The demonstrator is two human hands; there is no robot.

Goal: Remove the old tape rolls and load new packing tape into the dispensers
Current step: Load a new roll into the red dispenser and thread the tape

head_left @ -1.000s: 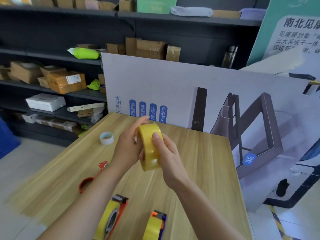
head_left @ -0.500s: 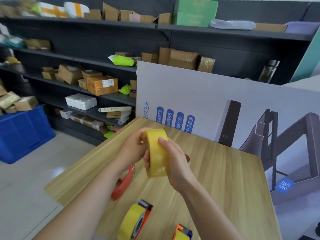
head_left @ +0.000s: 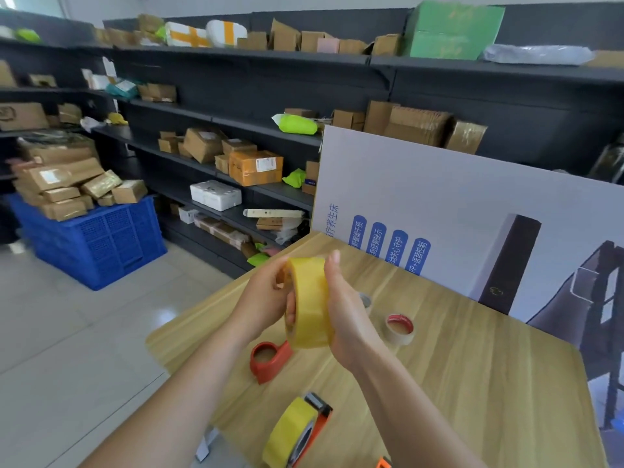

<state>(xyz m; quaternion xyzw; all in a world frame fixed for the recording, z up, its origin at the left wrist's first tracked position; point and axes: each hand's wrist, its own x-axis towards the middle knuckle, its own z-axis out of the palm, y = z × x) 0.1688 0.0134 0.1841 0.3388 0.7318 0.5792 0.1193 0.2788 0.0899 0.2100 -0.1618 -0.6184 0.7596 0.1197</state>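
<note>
Dispenser (head_left: 297,434) loaded with yellow tape lies at bottom centre of the table (head_left: 472,383). Above it, an empty red dispenser (head_left: 268,359). Mid-frame, left hand (head_left: 266,298) and right hand (head_left: 347,319) clamp a yellow roll (head_left: 309,304) upright on edge, core axis running left-right. Beyond, right, a spent roll (head_left: 400,329).

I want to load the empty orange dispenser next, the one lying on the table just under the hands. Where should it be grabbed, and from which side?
Probably grip the empty orange dispenser by its curved handle arm, the part running toward the near right, coming from above. It lies flat on the wooden table with the ring's opening facing up, so the handle is the narrowest part to close fingers around, and the ring stays free for the yellow tape roll.
</note>
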